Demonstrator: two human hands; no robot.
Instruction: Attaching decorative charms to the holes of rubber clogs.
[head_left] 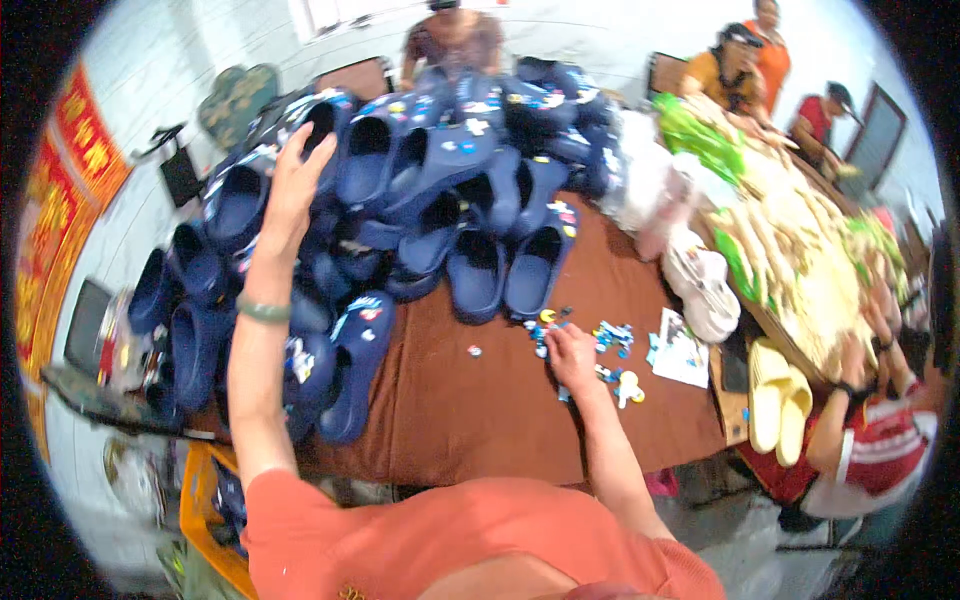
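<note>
Left hand [293, 195] spread by navy clogs [366, 165], right hand [573, 357] at charms [614, 338], pinch unclear; red banners [88, 140] bear writing.

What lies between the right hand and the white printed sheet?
In the head view, a cluster of small blue-and-white pieces lies on the brown tabletop between the right hand and the sheet.

The right hand [572, 357] hid whatever lay under its fingertips; the small blue and white pieces [614, 338] beside it were too tiny to identify. Whether the left hand [293, 190] touched the navy clogs [450, 155] was unclear. Their heap covered the lower body of a person [455, 42] behind.
</note>
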